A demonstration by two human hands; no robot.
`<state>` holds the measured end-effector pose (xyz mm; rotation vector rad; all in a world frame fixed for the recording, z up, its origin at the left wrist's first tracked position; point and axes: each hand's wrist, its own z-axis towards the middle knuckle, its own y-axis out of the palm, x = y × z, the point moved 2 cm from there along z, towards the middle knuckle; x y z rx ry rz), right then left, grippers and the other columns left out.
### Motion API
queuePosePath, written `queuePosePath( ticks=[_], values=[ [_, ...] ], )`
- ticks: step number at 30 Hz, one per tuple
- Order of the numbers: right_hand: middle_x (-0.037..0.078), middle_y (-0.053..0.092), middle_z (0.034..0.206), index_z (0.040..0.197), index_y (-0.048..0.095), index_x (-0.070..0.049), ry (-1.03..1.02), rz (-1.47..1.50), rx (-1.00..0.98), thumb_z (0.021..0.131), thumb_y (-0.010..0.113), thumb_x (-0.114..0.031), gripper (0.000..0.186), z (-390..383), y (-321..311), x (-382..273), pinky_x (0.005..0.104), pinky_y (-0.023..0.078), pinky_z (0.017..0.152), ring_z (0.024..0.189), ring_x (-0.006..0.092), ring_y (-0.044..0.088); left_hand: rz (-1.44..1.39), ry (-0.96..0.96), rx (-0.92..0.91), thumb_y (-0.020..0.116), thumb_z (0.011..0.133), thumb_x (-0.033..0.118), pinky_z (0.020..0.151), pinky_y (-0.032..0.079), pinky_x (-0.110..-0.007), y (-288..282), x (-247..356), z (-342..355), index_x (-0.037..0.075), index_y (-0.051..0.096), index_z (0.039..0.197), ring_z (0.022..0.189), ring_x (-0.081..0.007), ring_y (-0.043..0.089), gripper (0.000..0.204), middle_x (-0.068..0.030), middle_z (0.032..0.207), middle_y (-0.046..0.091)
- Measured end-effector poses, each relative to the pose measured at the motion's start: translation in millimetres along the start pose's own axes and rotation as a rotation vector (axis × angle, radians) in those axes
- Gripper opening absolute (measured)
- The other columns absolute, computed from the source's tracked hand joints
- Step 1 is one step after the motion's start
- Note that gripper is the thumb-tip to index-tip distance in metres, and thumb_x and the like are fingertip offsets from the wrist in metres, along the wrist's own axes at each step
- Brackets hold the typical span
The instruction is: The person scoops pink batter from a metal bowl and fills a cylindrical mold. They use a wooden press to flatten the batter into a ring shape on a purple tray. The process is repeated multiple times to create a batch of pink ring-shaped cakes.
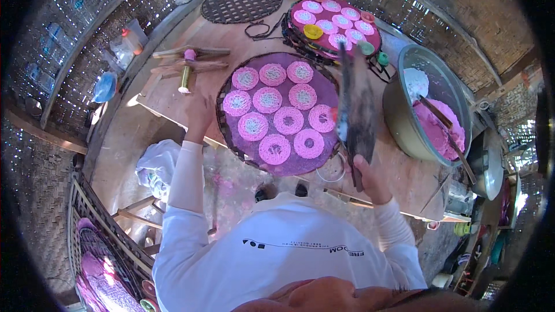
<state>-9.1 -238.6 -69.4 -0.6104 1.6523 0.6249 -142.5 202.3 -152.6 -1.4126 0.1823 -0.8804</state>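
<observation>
A round tray lined with purple sheet lies before me, bearing several pink lacy discs, some with white centres and some with a gap in the middle. My right hand is closed round the lower end of a long dark wooden tool, which stands over the tray's right edge. My left hand is left of the tray, close to a brass-coloured tube with pink stuff at its top; its fingers are too unclear to read. The tube rests by a pair of wooden bars.
At right stands a big grey-green tub with pink and white dough and sticks. A second tray stack with more discs and small coloured cups is at the back. Behind lies a woven rack. A plastic bag is below left.
</observation>
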Motion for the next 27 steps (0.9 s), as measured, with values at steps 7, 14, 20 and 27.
queuePosePath(
  ticks=[7, 14, 20, 27],
  values=[
    [0.001, 0.052, 0.073, 0.089, 0.053, -0.004, 0.162, -0.053, -0.445, 0.083, 0.06, -0.044, 0.041, 27.8, 70.4, -81.3, 0.0212, 0.039, 0.054, 0.061, 0.0069, 0.048, -1.977, 0.117, -0.073, 0.04, 0.089, 0.053, 0.089, 0.037, -0.034, -137.2, 158.8, -16.7, 0.002, 0.041, 0.128, 0.105, -0.0224, 0.048, 0.064, -0.0108, 0.104, 0.056],
    [0.002, 0.055, 0.07, 0.093, 0.057, -0.005, 0.611, -0.139, -0.585, 0.088, 0.037, -0.06, 0.058, 60.2, 74.1, -58.9, 0.0224, 0.042, 0.048, 0.053, 0.0098, 0.051, -2.621, 0.154, -0.678, 0.041, 0.087, 0.058, 0.076, 0.038, -0.037, -96.1, 152.4, -27.3, 0.012, 0.049, 0.076, 0.071, -0.0183, 0.044, 0.048, -0.0007, 0.069, 0.042],
    [0.004, 0.054, 0.06, 0.086, 0.061, -0.005, 0.694, -0.48, -0.488, 0.084, 0.033, -0.068, 0.069, 75.8, 75.6, -34.3, 0.0232, 0.04, 0.043, 0.049, 0.0108, 0.051, -2.703, -0.269, -0.591, 0.047, 0.088, 0.047, 0.055, 0.034, -0.029, -25.6, 125.4, -41.2, 0.017, 0.033, 0.058, 0.054, -0.0152, 0.036, 0.044, 0.0018, 0.053, 0.033],
    [0.008, 0.055, 0.054, 0.092, 0.063, -0.004, 0.567, -0.735, -0.502, 0.083, 0.033, -0.069, 0.073, 88.3, 76.6, -23.7, 0.0267, 0.043, 0.043, 0.043, 0.0128, 0.051, -2.713, -0.452, -0.483, 0.049, 0.087, 0.042, 0.049, 0.033, -0.027, -5.1, 113.0, -47.0, 0.016, 0.033, 0.055, 0.047, -0.014, 0.034, 0.044, 0.003, 0.047, 0.03]
  ],
)
